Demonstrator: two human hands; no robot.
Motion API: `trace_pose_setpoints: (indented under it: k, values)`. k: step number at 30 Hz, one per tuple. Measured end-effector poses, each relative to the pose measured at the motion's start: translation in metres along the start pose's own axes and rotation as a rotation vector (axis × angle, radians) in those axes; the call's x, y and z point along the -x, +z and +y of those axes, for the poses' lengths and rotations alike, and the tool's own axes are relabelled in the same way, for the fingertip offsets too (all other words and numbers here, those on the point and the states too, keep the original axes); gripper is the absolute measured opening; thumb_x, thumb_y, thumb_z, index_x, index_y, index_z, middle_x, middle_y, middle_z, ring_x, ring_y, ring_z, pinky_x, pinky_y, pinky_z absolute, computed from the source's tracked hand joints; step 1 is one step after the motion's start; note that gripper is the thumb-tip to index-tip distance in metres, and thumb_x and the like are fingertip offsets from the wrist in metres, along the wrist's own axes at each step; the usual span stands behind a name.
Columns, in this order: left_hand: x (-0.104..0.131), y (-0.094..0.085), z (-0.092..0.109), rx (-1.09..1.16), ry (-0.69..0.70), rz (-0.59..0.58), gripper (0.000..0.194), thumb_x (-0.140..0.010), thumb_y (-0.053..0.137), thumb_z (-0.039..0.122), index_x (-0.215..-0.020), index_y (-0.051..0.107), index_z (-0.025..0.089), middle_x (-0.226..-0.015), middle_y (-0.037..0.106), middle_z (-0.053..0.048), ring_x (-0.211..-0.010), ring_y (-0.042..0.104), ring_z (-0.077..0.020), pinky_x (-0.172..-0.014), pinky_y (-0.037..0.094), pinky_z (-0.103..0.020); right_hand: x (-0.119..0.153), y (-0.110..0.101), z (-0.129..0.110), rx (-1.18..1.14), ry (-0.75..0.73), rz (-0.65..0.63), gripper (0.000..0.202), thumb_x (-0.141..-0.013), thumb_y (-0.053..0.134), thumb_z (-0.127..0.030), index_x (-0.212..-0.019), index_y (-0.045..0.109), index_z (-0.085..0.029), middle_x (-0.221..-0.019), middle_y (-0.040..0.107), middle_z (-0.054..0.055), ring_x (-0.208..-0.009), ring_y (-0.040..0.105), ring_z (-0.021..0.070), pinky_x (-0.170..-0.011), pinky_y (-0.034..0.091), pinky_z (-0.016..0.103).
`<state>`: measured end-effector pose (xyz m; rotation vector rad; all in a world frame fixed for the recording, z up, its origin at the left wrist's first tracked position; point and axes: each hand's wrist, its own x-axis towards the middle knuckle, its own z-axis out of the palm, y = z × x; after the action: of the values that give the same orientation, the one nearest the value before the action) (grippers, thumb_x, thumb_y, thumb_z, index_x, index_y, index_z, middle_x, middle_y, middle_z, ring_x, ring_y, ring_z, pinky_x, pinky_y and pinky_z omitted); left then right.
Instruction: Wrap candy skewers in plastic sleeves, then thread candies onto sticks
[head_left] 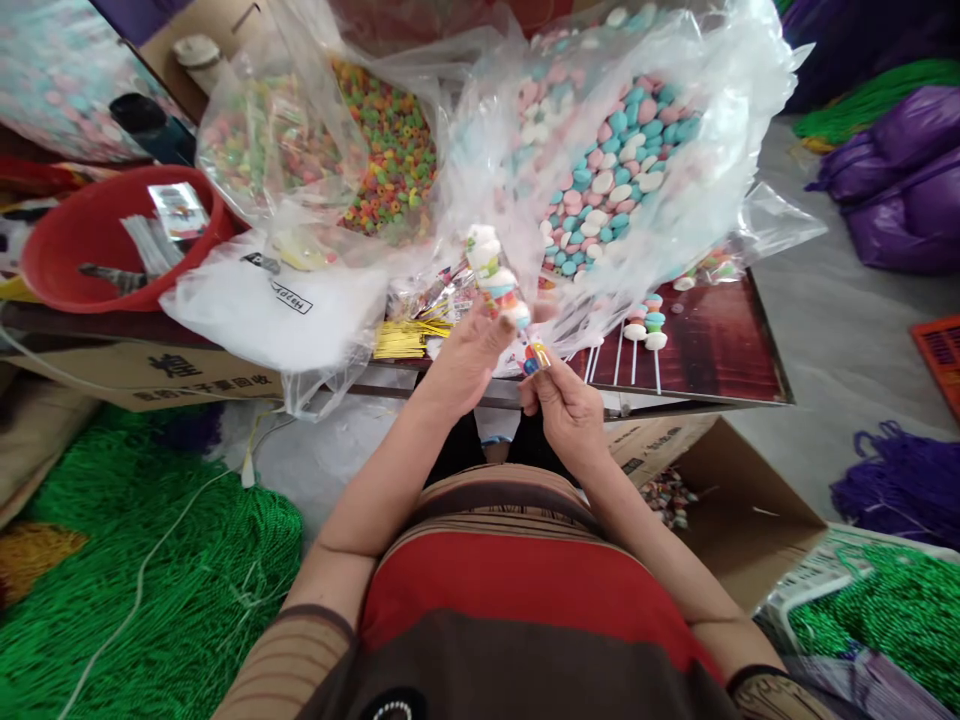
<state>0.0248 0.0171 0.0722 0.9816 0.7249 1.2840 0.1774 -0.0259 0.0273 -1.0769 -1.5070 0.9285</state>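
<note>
My left hand (474, 352) is closed around a candy skewer (501, 287), a stack of white, blue and coloured sweets that tilts up and to the left above the table edge. Just below it, my right hand (568, 402) pinches the shiny, brightly printed lower end of the wrapper (535, 358) at the bottom of the skewer. The fingers partly hide the lower part of the stack. To the right of my hands, several candy skewers (654, 325) on white sticks lie on the dark red table (720, 345). Yellow twist ties (405, 340) and printed wrappers (442, 290) lie left of my hands.
Behind my hands, one clear bag holds pink, blue and white candies (607, 185); another holds small coloured rings (394, 150). A red basin (75, 240) stands left, beside a white plastic bag (285, 300). Below right is an open cardboard box (750, 520). Green cords (172, 570) cover the floor left.
</note>
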Motion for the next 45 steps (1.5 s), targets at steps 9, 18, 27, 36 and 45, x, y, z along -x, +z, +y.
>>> trace_pose_setpoints:
  k: [9, 18, 27, 36, 45]
  values:
    - [0.015, 0.016, -0.012, 0.067, -0.18, 0.03, 0.05, -0.079, 0.078, 0.066, -0.081, 0.062, 0.019, -0.061, 0.048, 0.005, -0.054, 0.048, -0.0106, -0.051, 0.042, -0.027, 0.0, -0.003, -0.015, 0.052, 0.102, -0.141, 0.032, -0.103, 0.055, -0.05, -0.09, 0.067, -0.022, -0.062, 0.067, -0.002, -0.05, 0.058, 0.0123, -0.054, 0.052, 0.026]
    - [0.042, 0.019, -0.017, 0.365, -0.571, -0.618, 0.05, -0.076, 0.08, 0.068, -0.078, 0.062, 0.022, -0.047, 0.036, 0.009, -0.047, 0.051, -0.0138, -0.072, 0.059, -0.041, -0.041, -0.049, -0.031, -0.305, 0.209, -0.292, 0.075, -0.067, 0.075, -0.084, -0.118, 0.073, -0.028, -0.097, 0.08, 0.01, -0.091, 0.078, 0.0293, -0.076, 0.064, 0.044]
    - [0.035, -0.002, -0.036, -0.505, -0.144, -0.068, 0.033, -0.092, 0.067, 0.053, -0.107, 0.066, 0.023, -0.078, 0.069, -0.003, -0.084, 0.071, -0.024, -0.087, 0.055, -0.039, -0.029, 0.005, -0.027, -0.257, 0.129, 0.061, 0.039, -0.086, 0.074, -0.062, -0.107, 0.067, -0.029, -0.085, 0.077, 0.004, -0.093, 0.077, 0.0274, -0.086, 0.064, 0.048]
    - [0.043, -0.018, -0.026, -0.086, -0.276, -0.313, 0.056, -0.088, 0.054, 0.08, -0.085, 0.052, 0.024, -0.052, 0.034, 0.01, -0.043, 0.037, -0.0108, -0.056, 0.047, -0.03, -0.05, -0.01, -0.024, -0.295, 0.252, -0.233, 0.039, -0.07, 0.092, -0.053, -0.092, 0.076, -0.025, -0.09, 0.081, 0.006, -0.073, 0.075, 0.024, -0.069, 0.066, 0.044]
    - [0.044, -0.07, -0.017, -0.394, 0.024, 0.491, 0.04, -0.095, 0.064, 0.058, -0.077, 0.054, 0.024, -0.052, 0.042, 0.007, -0.047, 0.039, -0.0101, -0.055, 0.036, -0.026, -0.095, 0.057, 0.009, -0.073, 0.122, -0.394, 0.03, -0.093, 0.072, -0.05, -0.106, 0.076, -0.024, -0.093, 0.078, 0.004, -0.082, 0.074, 0.0197, -0.074, 0.062, 0.036]
